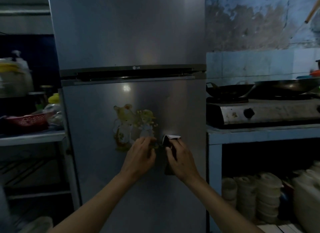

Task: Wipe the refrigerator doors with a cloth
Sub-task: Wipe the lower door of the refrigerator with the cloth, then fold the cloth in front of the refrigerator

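Observation:
A grey two-door refrigerator fills the middle of the head view, with its upper door (128, 29) above a dark handle gap and its lower door (97, 146) below. A worn yellowish sticker (131, 121) sits on the lower door. My right hand (181, 160) is shut on a dark cloth (168, 140) with a pale corner, held against the lower door just right of the sticker. My left hand (140, 154) is at the sticker's lower right edge, its fingers curled against the door; it holds nothing that I can see.
A gas stove (259, 113) with two woks (228, 91) stands on a blue counter (259, 131) to the right, stacked bowls (256, 194) below. A shelf (31, 137) with a red basket (29, 121) and bottles is on the left.

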